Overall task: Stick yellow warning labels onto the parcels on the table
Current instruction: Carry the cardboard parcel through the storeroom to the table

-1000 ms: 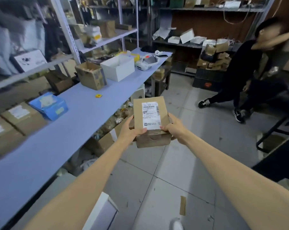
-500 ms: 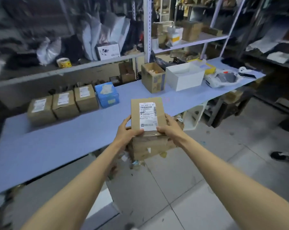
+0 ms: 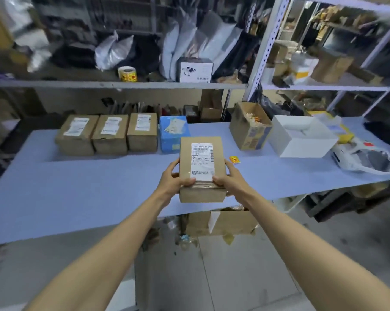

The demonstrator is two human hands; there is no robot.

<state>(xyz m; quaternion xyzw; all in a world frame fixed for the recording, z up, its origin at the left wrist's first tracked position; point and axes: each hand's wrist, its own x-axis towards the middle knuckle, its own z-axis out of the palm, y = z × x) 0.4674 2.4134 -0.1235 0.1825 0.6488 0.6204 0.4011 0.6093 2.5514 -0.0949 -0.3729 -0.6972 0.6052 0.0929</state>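
A brown cardboard parcel with a white shipping label is held over the front of the blue table. My left hand grips its left side and my right hand grips its right side, thumbs on top. Three more brown parcels with white labels stand in a row at the back left of the table, with a blue box beside them. One loose yellow warning label lies on the table right of the held parcel. A roll of yellow labels sits on the shelf above.
An open brown carton and an open white box stand at the back right, with a white device further right. A metal shelf post rises behind. A cardboard box sits under the table edge.
The view has swung left from the aisle to face the table squarely. Both hands have carried the parcel from over the floor to above the table's front.
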